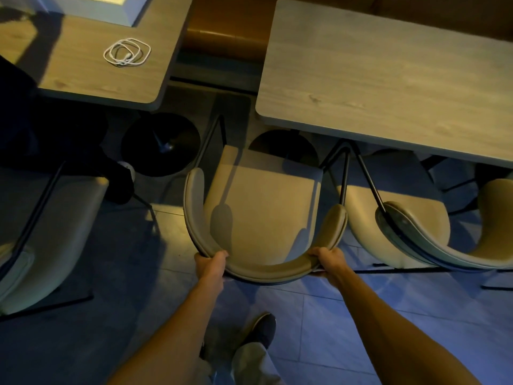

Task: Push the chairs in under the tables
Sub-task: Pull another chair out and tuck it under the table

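Observation:
A beige chair point(263, 207) with a curved backrest and thin black legs stands in front of me, in line with the gap between two wooden tables. My left hand point(211, 266) grips the left part of its backrest rim. My right hand point(329, 259) grips the right part of the same rim. The front edge of the seat lies close to the near corner of the right table point(388, 79). The left table point(91, 65) stands further to the left.
A second beige chair point(402, 232) sits right beside the held one, partly under the right table. Another chair point(50, 232) stands at the left. A coiled white cable point(127, 52) lies on the left table. Round black table bases point(161, 143) rest on the tiled floor; my shoe point(262, 329) shows below.

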Action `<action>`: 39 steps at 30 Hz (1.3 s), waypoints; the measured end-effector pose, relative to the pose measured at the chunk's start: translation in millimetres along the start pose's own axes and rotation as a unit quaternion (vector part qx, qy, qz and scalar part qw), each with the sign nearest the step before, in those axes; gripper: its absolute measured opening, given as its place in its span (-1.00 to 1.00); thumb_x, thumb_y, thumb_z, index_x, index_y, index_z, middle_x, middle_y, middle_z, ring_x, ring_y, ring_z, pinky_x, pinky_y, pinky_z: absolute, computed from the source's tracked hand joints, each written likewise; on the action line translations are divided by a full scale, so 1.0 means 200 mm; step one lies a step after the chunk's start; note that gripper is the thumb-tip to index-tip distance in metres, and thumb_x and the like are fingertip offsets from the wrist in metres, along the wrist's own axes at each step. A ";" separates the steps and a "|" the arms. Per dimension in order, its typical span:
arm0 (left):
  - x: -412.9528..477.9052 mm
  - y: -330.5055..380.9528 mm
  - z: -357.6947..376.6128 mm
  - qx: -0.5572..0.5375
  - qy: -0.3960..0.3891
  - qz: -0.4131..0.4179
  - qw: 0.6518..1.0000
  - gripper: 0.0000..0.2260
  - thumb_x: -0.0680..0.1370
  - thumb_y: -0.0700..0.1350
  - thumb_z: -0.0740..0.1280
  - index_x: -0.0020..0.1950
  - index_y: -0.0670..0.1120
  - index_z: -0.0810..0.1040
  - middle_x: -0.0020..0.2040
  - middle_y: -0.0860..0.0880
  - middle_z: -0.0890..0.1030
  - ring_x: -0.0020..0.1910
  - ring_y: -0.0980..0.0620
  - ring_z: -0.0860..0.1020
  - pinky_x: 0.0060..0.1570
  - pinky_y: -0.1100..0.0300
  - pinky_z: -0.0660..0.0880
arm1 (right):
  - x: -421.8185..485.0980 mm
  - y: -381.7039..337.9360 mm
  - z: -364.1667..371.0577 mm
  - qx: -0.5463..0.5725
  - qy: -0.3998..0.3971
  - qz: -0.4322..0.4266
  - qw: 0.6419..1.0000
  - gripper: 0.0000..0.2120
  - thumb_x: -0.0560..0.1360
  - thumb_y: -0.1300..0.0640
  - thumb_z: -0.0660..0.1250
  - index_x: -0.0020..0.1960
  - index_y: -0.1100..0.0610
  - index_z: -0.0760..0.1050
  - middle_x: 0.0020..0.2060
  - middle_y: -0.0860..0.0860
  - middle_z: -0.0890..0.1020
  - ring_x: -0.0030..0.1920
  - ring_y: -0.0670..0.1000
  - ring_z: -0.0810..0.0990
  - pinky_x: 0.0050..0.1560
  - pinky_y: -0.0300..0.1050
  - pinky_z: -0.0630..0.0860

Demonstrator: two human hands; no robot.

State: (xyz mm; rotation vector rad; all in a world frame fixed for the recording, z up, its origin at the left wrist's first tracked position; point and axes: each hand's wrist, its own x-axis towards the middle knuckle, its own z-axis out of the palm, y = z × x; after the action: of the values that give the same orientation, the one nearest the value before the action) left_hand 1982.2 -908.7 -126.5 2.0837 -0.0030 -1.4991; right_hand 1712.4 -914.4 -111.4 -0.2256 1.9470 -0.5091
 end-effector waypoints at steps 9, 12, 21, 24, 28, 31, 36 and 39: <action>0.13 0.17 0.04 0.044 0.020 0.029 0.998 -0.48 0.46 -0.20 0.47 0.35 -0.11 0.37 0.28 -0.15 0.55 0.20 -0.21 0.56 0.10 -0.20 0.59 | 0.05 -0.10 0.08 0.002 -0.008 -0.009 1.000 -0.87 0.52 0.29 0.39 -0.10 0.25 0.43 0.00 0.37 0.65 0.01 0.36 0.68 -0.08 0.29 0.67; 0.22 0.20 0.05 0.061 0.025 0.028 0.997 -0.46 0.42 -0.17 0.48 0.34 -0.08 0.36 0.28 -0.19 0.56 0.19 -0.26 0.57 0.10 -0.30 0.58 | 0.05 -0.12 0.10 0.012 -0.010 -0.012 1.000 -0.88 0.51 0.30 0.39 -0.06 0.25 0.44 0.02 0.36 0.65 0.02 0.35 0.68 -0.13 0.26 0.68; 0.31 0.41 0.05 0.070 0.014 0.052 0.996 -0.49 0.46 -0.23 0.44 0.37 -0.17 0.37 0.21 -0.24 0.56 0.10 -0.28 0.60 -0.15 -0.20 0.65 | 0.07 -0.18 0.22 0.043 -0.040 -0.003 0.998 -0.66 0.49 0.27 0.39 0.24 0.32 0.46 0.01 0.31 0.66 -0.06 0.27 0.70 -0.48 0.02 0.64; 0.32 0.45 0.05 0.082 0.021 0.057 0.995 -0.50 0.48 -0.24 0.44 0.38 -0.17 0.36 0.22 -0.24 0.55 0.11 -0.29 0.60 -0.17 -0.19 0.64 | 0.08 -0.19 0.24 0.049 -0.043 -0.003 0.998 -0.64 0.48 0.28 0.39 0.25 0.30 0.45 0.03 0.29 0.65 -0.08 0.24 0.68 -0.48 0.01 0.64; 0.32 0.44 0.06 0.088 0.022 0.062 0.994 -0.53 0.48 -0.23 0.44 0.35 -0.16 0.38 0.23 -0.24 0.56 0.09 -0.26 0.61 -0.17 -0.15 0.64 | 0.09 -0.19 0.24 0.052 -0.041 -0.004 0.998 -0.65 0.48 0.28 0.40 0.24 0.31 0.45 0.02 0.31 0.66 -0.07 0.26 0.69 -0.48 0.01 0.64; 0.31 0.42 0.05 0.089 0.014 0.072 0.993 -0.59 0.48 -0.20 0.44 0.26 -0.14 0.38 0.20 -0.22 0.57 0.07 -0.24 0.61 -0.16 -0.12 0.65 | 0.10 -0.18 0.24 0.051 -0.038 -0.005 0.998 -0.68 0.49 0.28 0.40 0.21 0.30 0.45 -0.02 0.30 0.67 -0.07 0.26 0.70 -0.44 0.06 0.66; 0.26 0.35 0.05 0.064 0.013 0.099 0.993 -0.45 0.47 -0.08 0.47 0.41 -0.12 0.37 0.27 -0.15 0.54 0.19 -0.23 0.57 0.12 -0.22 0.61 | 0.09 -0.18 0.24 0.049 -0.041 0.000 0.998 -0.88 0.51 0.30 0.38 -0.01 0.27 0.45 -0.10 0.27 0.64 -0.11 0.26 0.67 -0.34 0.13 0.65; 0.22 0.28 0.06 0.048 0.007 0.130 0.990 -0.35 0.42 -0.01 0.48 0.45 -0.08 0.35 0.31 -0.14 0.53 0.21 -0.23 0.56 0.15 -0.23 0.59 | 0.09 -0.17 0.24 0.055 -0.040 -0.010 0.998 -0.87 0.51 0.28 0.40 -0.06 0.24 0.44 -0.08 0.28 0.64 -0.02 0.30 0.68 -0.30 0.14 0.65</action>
State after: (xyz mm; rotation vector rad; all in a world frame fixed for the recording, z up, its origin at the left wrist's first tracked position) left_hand 2006.7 -975.5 -142.2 2.0752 -0.3357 -1.3493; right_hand 1746.1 -964.1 -127.7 -0.1927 1.8349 -0.6106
